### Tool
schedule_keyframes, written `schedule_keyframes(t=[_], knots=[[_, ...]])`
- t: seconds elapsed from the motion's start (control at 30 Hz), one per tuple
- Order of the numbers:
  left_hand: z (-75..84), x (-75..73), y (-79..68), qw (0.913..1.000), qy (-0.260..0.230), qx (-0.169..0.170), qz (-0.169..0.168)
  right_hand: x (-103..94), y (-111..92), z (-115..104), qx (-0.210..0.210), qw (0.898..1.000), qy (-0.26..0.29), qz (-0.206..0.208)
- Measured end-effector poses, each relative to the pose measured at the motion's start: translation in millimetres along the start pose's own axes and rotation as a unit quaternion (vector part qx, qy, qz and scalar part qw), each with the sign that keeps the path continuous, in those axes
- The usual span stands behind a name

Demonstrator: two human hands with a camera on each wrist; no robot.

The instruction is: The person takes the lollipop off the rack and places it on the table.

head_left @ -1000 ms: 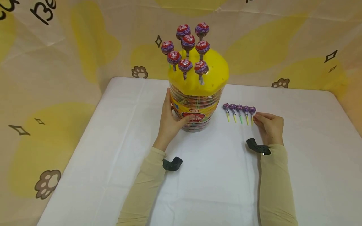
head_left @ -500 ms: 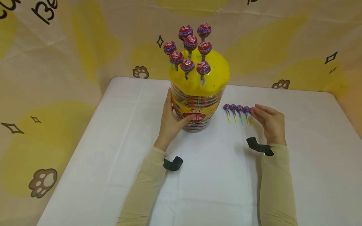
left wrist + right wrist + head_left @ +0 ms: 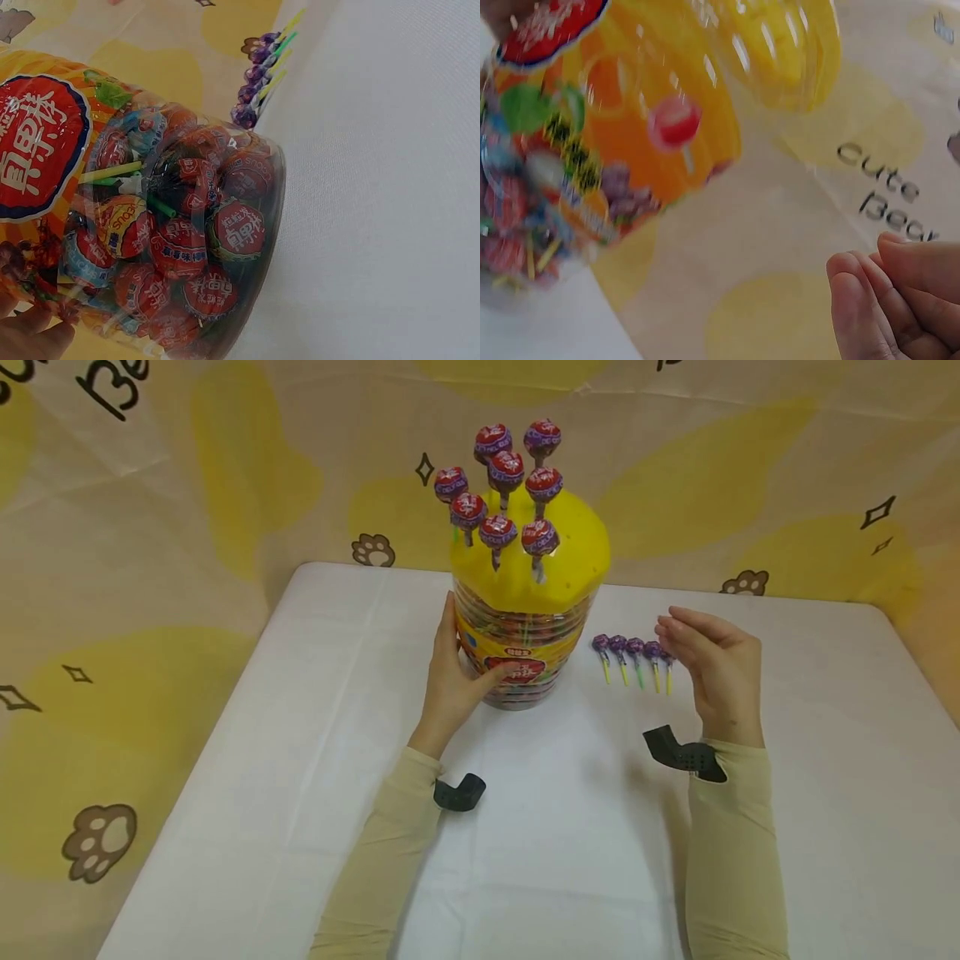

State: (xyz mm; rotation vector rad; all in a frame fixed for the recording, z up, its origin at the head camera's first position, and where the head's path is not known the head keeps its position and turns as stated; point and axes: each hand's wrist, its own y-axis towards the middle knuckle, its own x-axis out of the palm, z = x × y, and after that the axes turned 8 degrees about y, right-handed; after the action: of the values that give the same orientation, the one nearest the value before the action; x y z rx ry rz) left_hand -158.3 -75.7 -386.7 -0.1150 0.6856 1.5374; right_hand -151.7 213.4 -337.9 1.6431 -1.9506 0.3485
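We had the jar (image 3: 536, 635) standing on the white table (image 3: 570, 852), left hand (image 3: 452, 689) gripping its left side, thumb across the front label (image 3: 536, 672). We counted eight red-and-purple lollipops (image 3: 506, 468) upright on the jar's yellow lid (image 3: 576, 552), sticks down; more wrapped candies (image 3: 178, 247) showed through its clear wall. We had five purple lollipops (image 3: 635, 646) lying side by side just right of the jar. Right hand (image 3: 720, 672) was up, right of the jar and apart from it: fingers loosely together, only slightly bent, nothing visible in them. We couldn't tell if thumb and fingertips touched. Patterned cloth (image 3: 675, 452) hung behind the jar.
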Motion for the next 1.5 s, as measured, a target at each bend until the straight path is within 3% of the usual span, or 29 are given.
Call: schedule_keyframes(t=[0.27,0.47,0.7,1.0,1.33,1.5], knots=[[1.1,0.4,0.1,0.9999,-0.002,-0.014,-0.007,45.1,-16.1,-7.5,-0.054,0.997,-0.017,-0.05],[1.9,-0.3,-0.9,1.0,-0.002,-0.006,-0.001,80.9,-25.4,-8.9,-0.087,0.99,-0.063,-0.094],[1.4,-1.5,-1.1,0.9999,-0.003,-0.009,0.002,112.6,-27.4,-8.0,-0.115,0.985,-0.064,-0.114],[1.4,-2.9,-0.6,1.0,0.0,-0.009,-0.001,134.7,-28.9,-7.7,-0.125,0.979,-0.098,-0.129],[3.4,-1.9,-2.5,0.9997,-0.001,-0.024,-0.009,145.0,-30.3,-5.8,-0.133,0.975,-0.11,-0.14],[4.3,-3.2,-2.4,0.9997,-0.003,-0.023,-0.007,148.4,-29.6,-6.0,-0.144,0.967,-0.154,-0.141]])
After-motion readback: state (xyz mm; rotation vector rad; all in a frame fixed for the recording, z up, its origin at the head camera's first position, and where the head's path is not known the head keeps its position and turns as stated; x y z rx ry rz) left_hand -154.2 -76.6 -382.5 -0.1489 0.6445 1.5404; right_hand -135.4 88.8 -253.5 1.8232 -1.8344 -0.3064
